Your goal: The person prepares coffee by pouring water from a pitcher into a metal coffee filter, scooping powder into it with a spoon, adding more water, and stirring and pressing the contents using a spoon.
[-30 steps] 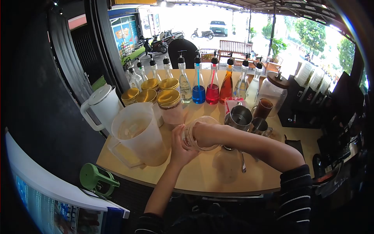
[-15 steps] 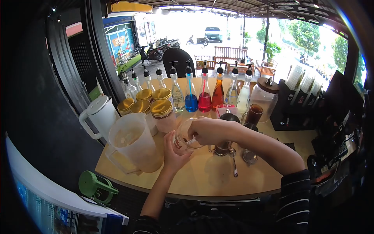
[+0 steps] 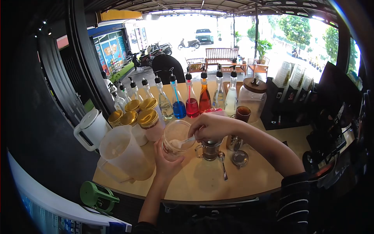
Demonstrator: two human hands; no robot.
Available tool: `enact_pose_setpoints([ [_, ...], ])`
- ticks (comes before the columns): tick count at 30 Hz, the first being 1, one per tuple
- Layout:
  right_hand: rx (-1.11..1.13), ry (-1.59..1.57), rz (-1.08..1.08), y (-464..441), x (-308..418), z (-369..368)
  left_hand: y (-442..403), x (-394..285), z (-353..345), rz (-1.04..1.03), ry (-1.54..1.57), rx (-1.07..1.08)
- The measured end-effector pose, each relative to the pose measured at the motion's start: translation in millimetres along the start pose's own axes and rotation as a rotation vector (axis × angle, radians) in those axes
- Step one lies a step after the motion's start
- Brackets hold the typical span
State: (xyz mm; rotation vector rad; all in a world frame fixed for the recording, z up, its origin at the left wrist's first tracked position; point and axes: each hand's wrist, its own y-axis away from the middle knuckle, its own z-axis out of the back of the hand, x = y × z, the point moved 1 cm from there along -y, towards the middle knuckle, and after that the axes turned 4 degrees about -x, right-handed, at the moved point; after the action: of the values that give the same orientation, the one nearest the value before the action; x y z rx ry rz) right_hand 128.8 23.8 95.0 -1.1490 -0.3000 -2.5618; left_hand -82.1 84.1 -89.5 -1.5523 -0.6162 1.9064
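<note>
A clear round jar (image 3: 180, 129) is tilted in my left hand (image 3: 167, 162), whose fingers wrap round its lower side. My right hand (image 3: 212, 126) pinches the handle of a white plastic scoop (image 3: 180, 143), its bowl inside the jar's mouth. Below my right hand stands a glass cup (image 3: 210, 151) with a handle, its top partly hidden. A metal spoon (image 3: 223, 165) and a round metal strainer or lid (image 3: 240, 158) lie on the table to the right.
A large translucent pitcher (image 3: 120, 154) and a white jug (image 3: 92, 126) stand left. Gold-lidded jars (image 3: 148, 118) and several pump bottles (image 3: 191, 103) line the back. Beyond my right hand are a brown mug (image 3: 242, 114) and a wooden-lidded jar (image 3: 252, 99).
My right hand has come up out of the jar, bringing the scoop into view. The view has shifted, so the table items appear further left, and the cup and strainer show more fully.
</note>
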Motion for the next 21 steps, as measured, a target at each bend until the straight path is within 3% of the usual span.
enact_pose_setpoints([
  [7,-0.138,-0.145,0.062,15.9,-27.5,15.0,4.7,10.8,-12.3,0.039,-0.008,-0.008],
  [9,-0.283,-0.102,0.222,20.6,-37.4,18.0,5.9,14.2,-16.7,0.152,0.037,-0.024],
  [13,-0.351,-0.172,0.138,47.4,-41.9,31.1,5.4,28.5,-24.0,0.308,0.173,-0.066],
  [15,-0.431,-0.09,0.047,66.7,-45.5,35.9,0.4,17.4,-26.9,0.356,0.48,-0.116],
  [21,-0.585,-0.039,-0.081,103.0,-65.6,31.3,7.6,48.0,-29.4,0.472,0.644,-0.115],
])
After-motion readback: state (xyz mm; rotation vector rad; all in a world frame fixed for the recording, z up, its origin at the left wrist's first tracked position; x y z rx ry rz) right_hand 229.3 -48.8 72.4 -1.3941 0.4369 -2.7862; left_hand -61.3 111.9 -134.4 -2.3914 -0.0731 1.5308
